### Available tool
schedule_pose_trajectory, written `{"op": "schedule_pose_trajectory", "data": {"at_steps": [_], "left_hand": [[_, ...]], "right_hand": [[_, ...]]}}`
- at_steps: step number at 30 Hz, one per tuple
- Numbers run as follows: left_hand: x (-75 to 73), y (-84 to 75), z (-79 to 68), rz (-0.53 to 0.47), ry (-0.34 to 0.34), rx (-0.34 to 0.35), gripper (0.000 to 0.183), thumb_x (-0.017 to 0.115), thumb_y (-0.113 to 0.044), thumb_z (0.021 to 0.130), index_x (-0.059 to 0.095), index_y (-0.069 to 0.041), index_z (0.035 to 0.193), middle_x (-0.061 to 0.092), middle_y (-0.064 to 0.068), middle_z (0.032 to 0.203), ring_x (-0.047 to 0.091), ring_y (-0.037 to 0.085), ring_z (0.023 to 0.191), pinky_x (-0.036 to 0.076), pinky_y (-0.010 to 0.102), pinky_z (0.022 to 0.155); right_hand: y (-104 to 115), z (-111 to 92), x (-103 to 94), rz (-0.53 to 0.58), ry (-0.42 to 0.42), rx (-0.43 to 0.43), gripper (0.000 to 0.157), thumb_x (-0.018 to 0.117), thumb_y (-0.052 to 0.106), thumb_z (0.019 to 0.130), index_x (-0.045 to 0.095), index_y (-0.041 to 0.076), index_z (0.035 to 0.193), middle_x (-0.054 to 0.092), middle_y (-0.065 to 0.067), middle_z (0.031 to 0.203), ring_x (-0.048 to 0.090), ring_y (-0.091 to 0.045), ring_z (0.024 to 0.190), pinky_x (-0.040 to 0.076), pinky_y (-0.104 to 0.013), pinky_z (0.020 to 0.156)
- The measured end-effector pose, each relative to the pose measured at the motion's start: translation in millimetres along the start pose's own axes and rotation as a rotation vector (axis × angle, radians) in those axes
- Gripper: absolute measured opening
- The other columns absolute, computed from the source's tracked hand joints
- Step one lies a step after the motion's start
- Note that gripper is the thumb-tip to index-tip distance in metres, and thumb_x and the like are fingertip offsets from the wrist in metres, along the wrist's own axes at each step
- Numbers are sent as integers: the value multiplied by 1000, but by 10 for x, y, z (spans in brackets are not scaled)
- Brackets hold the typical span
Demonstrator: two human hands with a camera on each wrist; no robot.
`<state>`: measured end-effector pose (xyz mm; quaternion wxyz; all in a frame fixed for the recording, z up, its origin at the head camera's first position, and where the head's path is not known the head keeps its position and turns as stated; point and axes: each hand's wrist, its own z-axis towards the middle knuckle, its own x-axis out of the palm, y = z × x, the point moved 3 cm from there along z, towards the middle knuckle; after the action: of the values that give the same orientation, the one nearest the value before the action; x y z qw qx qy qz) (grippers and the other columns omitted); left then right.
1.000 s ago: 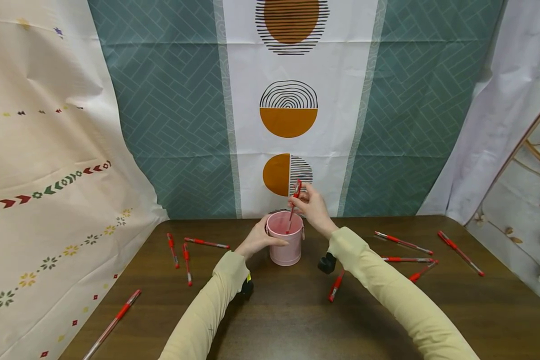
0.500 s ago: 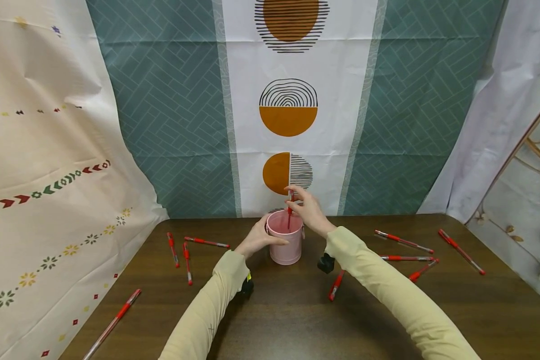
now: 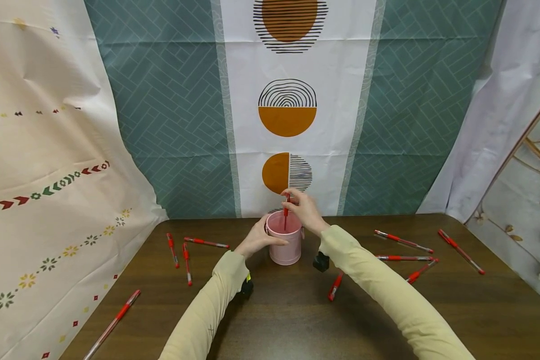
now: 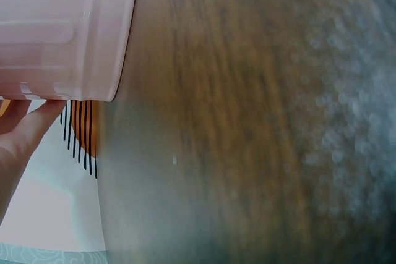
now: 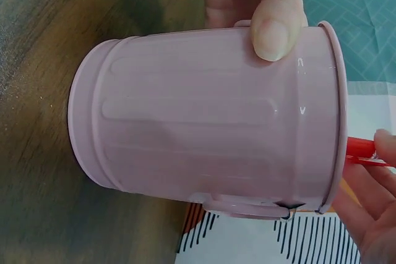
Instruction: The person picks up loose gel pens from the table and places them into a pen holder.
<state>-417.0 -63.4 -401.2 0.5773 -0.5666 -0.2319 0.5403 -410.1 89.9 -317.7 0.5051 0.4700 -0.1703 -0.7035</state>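
A pink bucket with small side handles stands upright near the table's back edge. My left hand grips it from the left, thumb across the front; the right wrist view shows that thumb pressed on the wall below the rim. Above the bucket's mouth, my right hand pinches a red pen by its upper part. The pen is nearly upright, its lower end inside the bucket. In the right wrist view a short red piece of the pen shows between rim and fingers. The bucket's bottom inside is hidden.
Several red pens lie on the dark wooden table: a group at left, a long pen at front left, and more at right. One pen lies partly under the right forearm. A patterned curtain hangs behind.
My right hand has moved slightly left and down, bringing the pen lower into the bucket and more upright. The left hand and bucket have stayed put.
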Motion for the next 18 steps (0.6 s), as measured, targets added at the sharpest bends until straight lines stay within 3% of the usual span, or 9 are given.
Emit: {"op": "schedule_pose_trajectory", "data": {"at_steps": [10,18], "left_hand": [[-13,-5,-1,21,9,-27,82,83,-26,64,37,-11,131,49,3,120,47,19,105,40,35,89],[-25,-305,-134,23,52,-5,81,80,-18,68,34,0,132,48,12,122,47,25,106,40,35,88]], "right_hand": [[49,-3,125,-185,80,-13,29,63,6,84,58,8,113,60,-7,106,59,-22,92,47,-34,80],[5,20,164,-251,108,-11,29,63,7,84,59,9,113,62,-6,105,59,-21,90,47,-33,79]]}}
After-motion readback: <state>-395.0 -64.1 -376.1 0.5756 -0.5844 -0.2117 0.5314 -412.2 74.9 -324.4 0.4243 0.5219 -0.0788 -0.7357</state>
